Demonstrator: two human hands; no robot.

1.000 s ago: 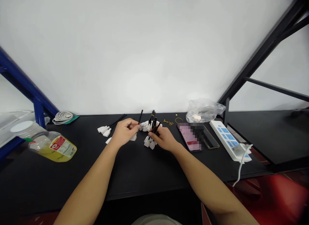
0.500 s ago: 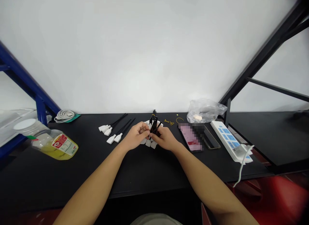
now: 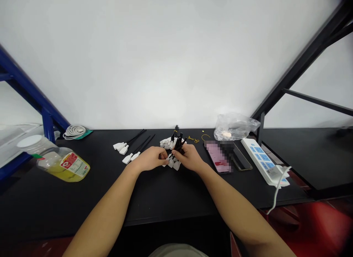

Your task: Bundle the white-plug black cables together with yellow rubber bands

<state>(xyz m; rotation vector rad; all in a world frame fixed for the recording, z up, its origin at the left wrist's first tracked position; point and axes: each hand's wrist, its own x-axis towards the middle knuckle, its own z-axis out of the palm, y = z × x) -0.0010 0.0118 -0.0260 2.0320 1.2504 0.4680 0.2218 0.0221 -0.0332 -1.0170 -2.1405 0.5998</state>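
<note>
pinching white plugs on black cables, hands pressed together over black bench

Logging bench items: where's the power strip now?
Head view: the white power strip lies on the black bench's right side, right of the phone, below a clear plastic bag.

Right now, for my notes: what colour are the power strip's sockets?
The sockets are light blue, best in the head view.
</note>
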